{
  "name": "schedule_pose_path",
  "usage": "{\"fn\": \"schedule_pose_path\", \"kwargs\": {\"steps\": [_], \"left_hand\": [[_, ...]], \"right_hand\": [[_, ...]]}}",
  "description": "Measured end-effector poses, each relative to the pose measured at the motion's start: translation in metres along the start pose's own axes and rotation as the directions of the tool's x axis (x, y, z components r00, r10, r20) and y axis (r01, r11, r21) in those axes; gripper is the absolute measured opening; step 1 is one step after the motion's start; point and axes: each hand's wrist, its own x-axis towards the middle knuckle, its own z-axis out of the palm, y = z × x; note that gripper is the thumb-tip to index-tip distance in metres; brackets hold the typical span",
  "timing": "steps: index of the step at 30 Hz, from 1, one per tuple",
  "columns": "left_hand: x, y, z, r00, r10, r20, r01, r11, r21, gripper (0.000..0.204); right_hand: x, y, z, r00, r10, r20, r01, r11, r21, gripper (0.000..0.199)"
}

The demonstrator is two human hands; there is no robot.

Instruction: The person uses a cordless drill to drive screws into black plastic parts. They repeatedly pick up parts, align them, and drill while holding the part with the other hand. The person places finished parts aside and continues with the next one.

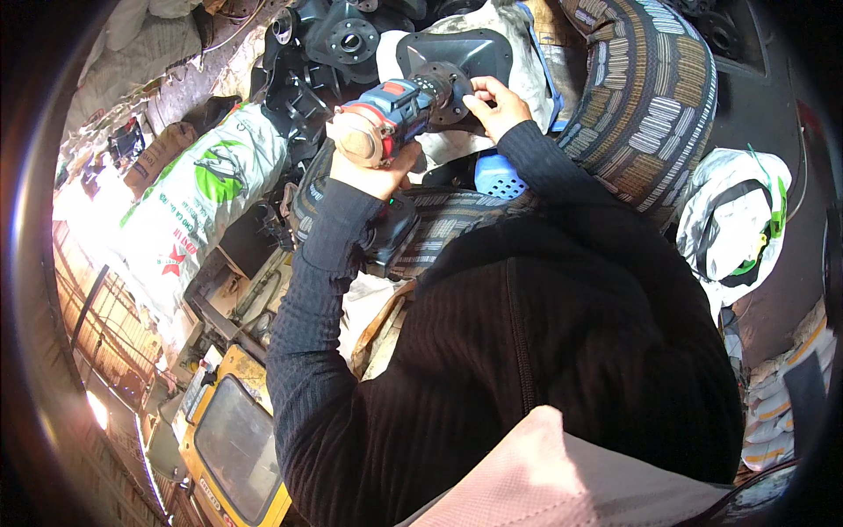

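Cordless drill (391,119), blue and red, is in front of my chest, clenched in my left hand (369,171). My right hand (496,105) pinches its front end against a black metal part (457,57), beside a patterned tyre (650,105).

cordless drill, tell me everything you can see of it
The cordless drill has a blue and red plastic-looking body with a dark chuck. It lies roughly level, its nose pointing right against a round black metal part. The left hand grips it around the handle below the rear of the body. The right hand rests its fingers by the chuck and the black part. A dark battery block seems to sit below the wrist.
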Motion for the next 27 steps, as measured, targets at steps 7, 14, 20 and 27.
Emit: {"fn": "schedule_pose_path", "kwargs": {"steps": [7,14,20,27], "left_hand": [[0.029,-0.029,0.003,0.823,0.539,-0.18,-0.478,0.828,0.292,0.06],[0.033,-0.018,-0.008,0.781,0.619,-0.086,-0.494,0.696,0.521,0.051],[-0.051,-0.063,0.043,0.788,0.563,-0.25,-0.552,0.825,0.119,0.069],[-0.088,-0.15,0.122,0.876,0.46,-0.144,-0.451,0.888,0.088,0.082]], "right_hand": [[0.0,-0.004,-0.004,0.995,0.076,0.064,-0.075,0.997,-0.018,0.032],[0.001,-0.005,0.003,0.999,0.035,-0.001,-0.035,0.998,-0.043,0.03],[0.004,0.0,-0.002,0.991,0.13,0.036,-0.134,0.965,0.227,0.027],[0.004,-0.009,-0.011,0.991,0.086,0.102,-0.123,0.887,0.446,0.026]]}}
